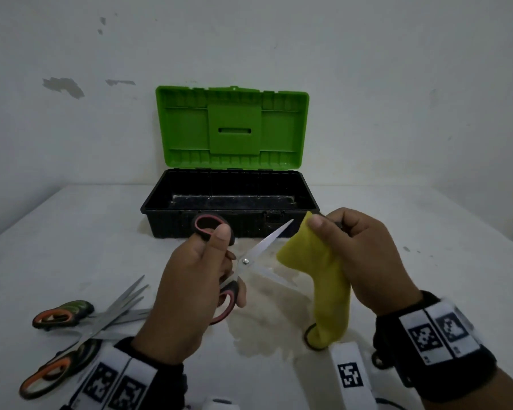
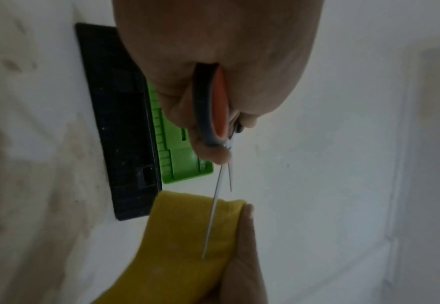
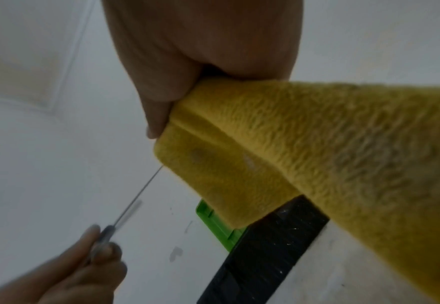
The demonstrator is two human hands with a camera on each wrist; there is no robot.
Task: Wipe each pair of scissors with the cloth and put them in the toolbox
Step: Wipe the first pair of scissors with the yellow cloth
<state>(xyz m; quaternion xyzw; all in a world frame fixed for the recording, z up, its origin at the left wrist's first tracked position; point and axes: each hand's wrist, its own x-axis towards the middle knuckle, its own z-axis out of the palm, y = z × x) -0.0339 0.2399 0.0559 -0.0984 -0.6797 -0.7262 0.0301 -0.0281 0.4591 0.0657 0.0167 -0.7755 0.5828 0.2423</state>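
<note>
Above the near middle of the bench (image 1: 71, 220), the left hand (image 1: 190, 279) gripped a pair of scissors (image 1: 249, 258) by the handles, thumb through the far loop and fingers curled round the near one. Blades stood apart, the upper one pointing far-right toward the cloth (image 1: 323, 279). The right hand (image 1: 365, 261) pinched the yellow cloth at its top edge between thumb and fingers, the rest hanging limp. From the left wrist view the blade lay across the cloth's fold; whether it touched could not be told.

Handling notes: the scissors looked stiff and light, with bare steel blades likely slick and sharp at the edge, so the rubbery handles seemed the safe hold. The cloth was soft and floppy; folding it over the back of a blade would probably wipe best.

Two more pairs of scissors (image 1: 71, 329) lay crossed at near left. The toolbox (image 1: 231, 202) sat open at the far middle, lid (image 1: 231, 128) upright, nothing plainly visible inside.
</note>
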